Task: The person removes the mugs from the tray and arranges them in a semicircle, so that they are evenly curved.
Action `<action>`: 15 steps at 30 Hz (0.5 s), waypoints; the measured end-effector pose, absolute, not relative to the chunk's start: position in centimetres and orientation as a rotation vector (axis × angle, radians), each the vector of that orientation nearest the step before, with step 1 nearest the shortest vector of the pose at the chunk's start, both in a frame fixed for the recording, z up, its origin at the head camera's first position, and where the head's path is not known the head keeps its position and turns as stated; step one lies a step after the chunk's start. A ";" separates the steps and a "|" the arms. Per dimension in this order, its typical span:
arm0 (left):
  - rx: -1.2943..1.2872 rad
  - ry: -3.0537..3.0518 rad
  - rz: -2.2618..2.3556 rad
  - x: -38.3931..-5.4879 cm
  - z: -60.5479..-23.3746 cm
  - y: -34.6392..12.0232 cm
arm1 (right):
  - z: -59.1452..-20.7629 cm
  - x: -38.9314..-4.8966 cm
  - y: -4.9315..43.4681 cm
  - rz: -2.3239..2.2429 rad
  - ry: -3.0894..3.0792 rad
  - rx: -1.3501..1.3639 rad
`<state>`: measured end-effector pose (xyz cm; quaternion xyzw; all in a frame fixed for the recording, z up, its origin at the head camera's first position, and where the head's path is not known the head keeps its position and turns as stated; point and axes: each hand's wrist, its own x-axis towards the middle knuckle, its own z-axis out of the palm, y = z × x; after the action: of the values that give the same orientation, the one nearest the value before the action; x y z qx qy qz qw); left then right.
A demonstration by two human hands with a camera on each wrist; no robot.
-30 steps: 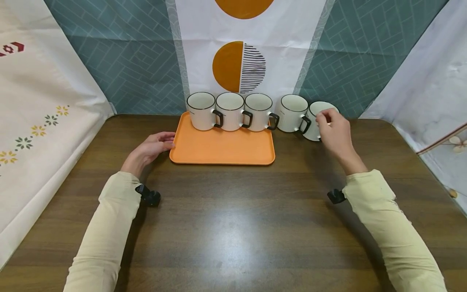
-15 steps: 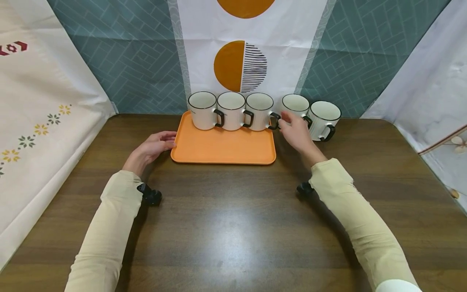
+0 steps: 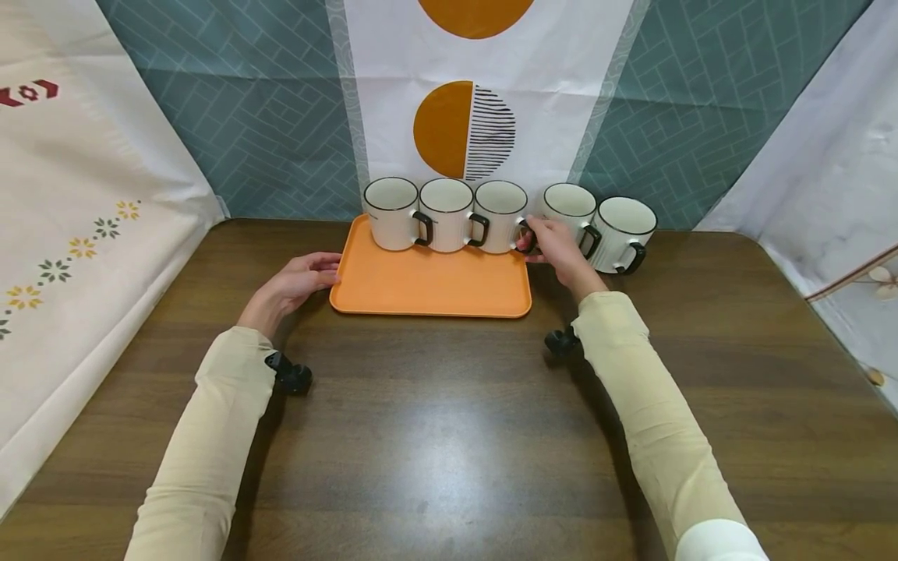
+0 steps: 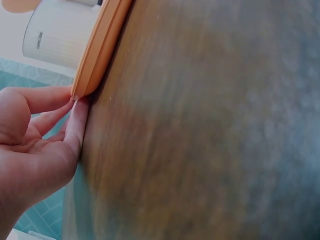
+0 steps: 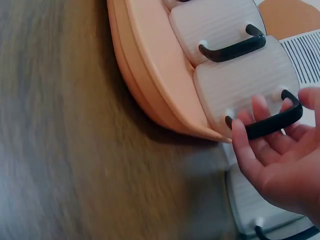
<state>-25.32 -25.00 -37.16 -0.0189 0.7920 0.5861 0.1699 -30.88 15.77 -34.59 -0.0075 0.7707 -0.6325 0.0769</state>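
Observation:
In the head view, an orange tray point(image 3: 431, 288) lies at the back of the table, bearing three white mugs with black rims and black handles. My left hand point(image 3: 291, 284) is at its left edge; in the left wrist view, finger and thumb pinch the tray's rim point(image 4: 100, 50). My right hand point(image 3: 559, 248) is at the rightmost mug on the tray point(image 3: 496, 222). Up close in the right wrist view, the fingers curl through and around its black handle point(image 5: 275, 123). That mug stands upright beside the middle mug point(image 3: 446, 222).
The left mug point(image 3: 389, 222) stands at the tray's back left. Right of the tray, two more white mugs, a nearer one point(image 3: 567, 204) and an outer one point(image 3: 620, 234), stand on the wooden table point(image 3: 421, 405). A patterned cloth point(image 3: 477, 62) hangs behind.
My right hand has moved left, from the outermost mug past the neighbouring one to the handle of the tray's rightmost mug. The left hand stays at the tray edge.

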 end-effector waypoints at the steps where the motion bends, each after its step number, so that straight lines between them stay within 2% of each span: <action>1: -0.050 2.254 1.663 -25.3 -37.1 -25.0 | -34.7 -31.0 15.6 -1.892 2.290 -0.015; 15: -0.061 2.251 1.665 -25.4 -37.3 -25.1 | -34.8 -31.0 13.3 -1.988 1.938 -0.075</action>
<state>-25.43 -25.08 -37.29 -0.0216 0.7921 0.5859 0.1700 -31.03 13.31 -34.80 -0.0264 0.6863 -0.7039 0.1813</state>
